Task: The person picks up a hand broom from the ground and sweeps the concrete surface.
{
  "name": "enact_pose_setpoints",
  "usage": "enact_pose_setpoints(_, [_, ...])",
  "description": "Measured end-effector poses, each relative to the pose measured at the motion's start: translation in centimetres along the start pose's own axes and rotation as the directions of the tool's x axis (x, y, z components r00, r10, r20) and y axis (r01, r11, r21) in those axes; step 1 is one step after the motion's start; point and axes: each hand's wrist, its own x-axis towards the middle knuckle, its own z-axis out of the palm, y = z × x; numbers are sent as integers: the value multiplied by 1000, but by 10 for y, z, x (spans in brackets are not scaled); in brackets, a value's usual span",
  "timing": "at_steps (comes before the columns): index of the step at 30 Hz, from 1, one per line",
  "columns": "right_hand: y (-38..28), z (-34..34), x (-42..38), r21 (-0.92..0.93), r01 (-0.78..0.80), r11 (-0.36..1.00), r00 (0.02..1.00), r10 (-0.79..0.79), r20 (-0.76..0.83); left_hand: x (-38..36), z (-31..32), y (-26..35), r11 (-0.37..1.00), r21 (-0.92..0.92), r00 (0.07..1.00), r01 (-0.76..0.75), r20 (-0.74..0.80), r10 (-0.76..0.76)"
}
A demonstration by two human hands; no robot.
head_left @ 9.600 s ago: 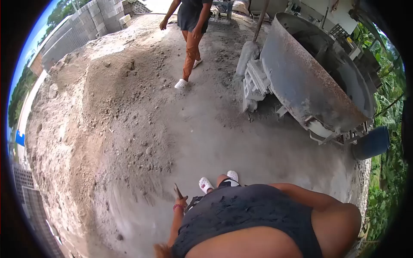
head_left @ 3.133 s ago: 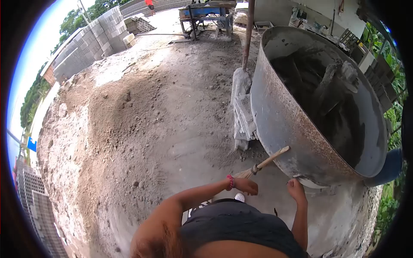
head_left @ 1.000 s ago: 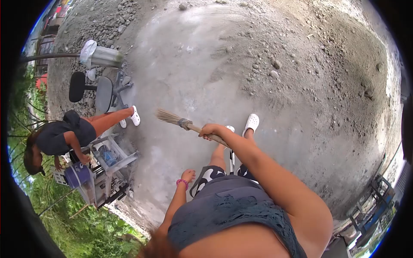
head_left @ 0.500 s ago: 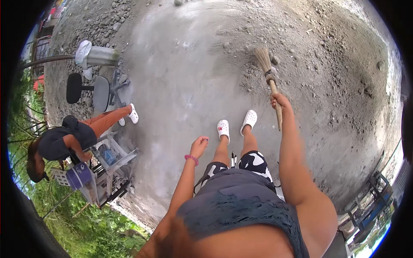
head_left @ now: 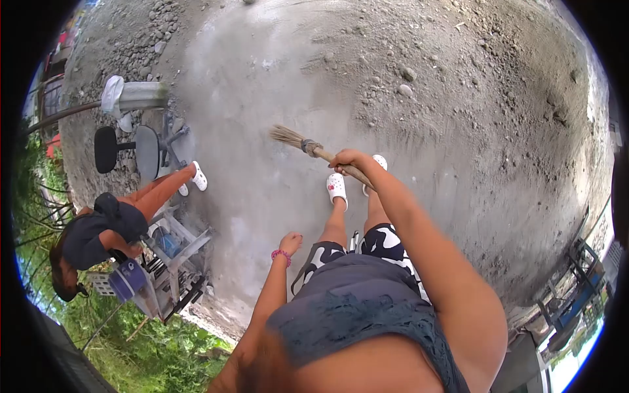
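My right hand [head_left: 349,160] grips the wooden handle of a short straw broom [head_left: 303,144]. Its bristles point left and touch the grey concrete floor [head_left: 249,105] in front of my white clogs [head_left: 336,186]. My left hand [head_left: 290,242] hangs free at my side with a pink bracelet on the wrist, fingers loosely apart and holding nothing.
A pile of sand and loose stones [head_left: 458,72] lies to the right. At the left another person [head_left: 108,219] bends over a metal machine [head_left: 171,255], beside an office chair [head_left: 141,147] and a post [head_left: 131,98]. Green plants border the lower left.
My right hand swung the broom from the stones at the right across to the left, bristles now pointing left. My left hand dropped slightly.
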Motion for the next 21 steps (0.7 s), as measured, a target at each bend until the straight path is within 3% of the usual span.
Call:
enact_pose_setpoints(2, [1,-54,-19,12,63,998,984,-60,-165,8,-4,17,995,-79,998,-58,-35,55])
enact_pose_setpoints(3, [8,-98,-26,98,90,991,976,-68,-208,10,-5,30,991,-92,994,-99,-47,95])
enact_pose_setpoints(6, [10,-176,-118,395,397,828,858,-183,-480,4,-4,78,954,-146,965,-260,-72,252])
enact_pose_setpoints(7, [4,-191,-142,495,394,775,858,-116,-501,0,-5,86,936,-154,948,-317,-74,309])
enact_pose_setpoints(9, [-7,-202,-169,455,437,776,794,-96,-600,6,-1,92,918,-177,935,-354,-59,349])
enact_pose_setpoints(12, [-8,-179,-153,263,645,717,618,-289,-731,17,7,84,925,-154,935,-348,10,354])
enact_pose_setpoints(13, [-9,-145,-153,246,692,679,553,-279,-785,23,10,76,934,-130,939,-333,40,341])
enact_pose_setpoints(16, [27,-89,-156,276,662,696,643,-339,-687,28,17,47,970,-44,965,-239,102,242])
enact_pose_setpoints(18, [51,-62,-161,385,467,796,856,-298,-422,31,16,24,981,61,977,-183,125,174])
enact_pose_setpoints(21, [72,-14,-133,346,207,915,978,-184,-98,30,8,3,986,145,990,-86,121,69])
